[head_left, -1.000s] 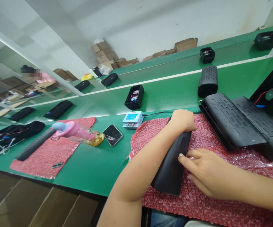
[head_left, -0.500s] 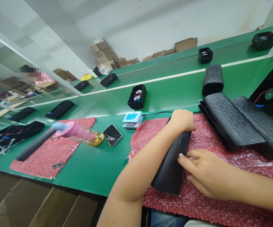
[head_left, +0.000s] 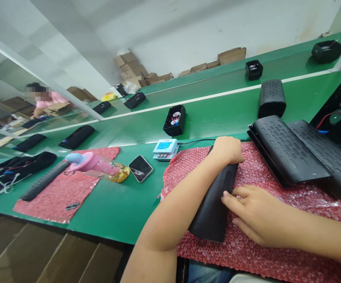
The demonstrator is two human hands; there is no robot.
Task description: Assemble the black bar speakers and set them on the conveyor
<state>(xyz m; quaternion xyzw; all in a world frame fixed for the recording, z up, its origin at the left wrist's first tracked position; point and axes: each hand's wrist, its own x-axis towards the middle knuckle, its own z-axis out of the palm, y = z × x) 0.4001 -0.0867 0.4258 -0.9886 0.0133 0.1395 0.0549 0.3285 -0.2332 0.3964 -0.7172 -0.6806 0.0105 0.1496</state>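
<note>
A long black speaker casing (head_left: 210, 216) lies aslant on red bubble wrap (head_left: 205, 249) in front of me. At its far end, my left hand (head_left: 228, 150) is closed over it, the fingers curled and partly hidden behind the back of the hand. My left forearm crosses above the casing's left side. The fingertips of my right hand (head_left: 254, 216) rest against the casing's right side, fingers apart and slightly bent. To the right lie black perforated covers (head_left: 294, 153), overlapping each other on the wrap.
A blue tester (head_left: 166, 149) with a cable, a phone (head_left: 141, 169) and a pink-topped bottle (head_left: 99, 167) stand to the left. Behind them an open black box with wires (head_left: 174, 121) and a perforated speaker (head_left: 272, 98) sit on a green belt. A person (head_left: 45, 100) sits far left.
On the nearer belt, the open box and perforated speaker have shifted right. Boxes on the farther belt have shifted slightly left. My hands and the casing have stayed nearly still.
</note>
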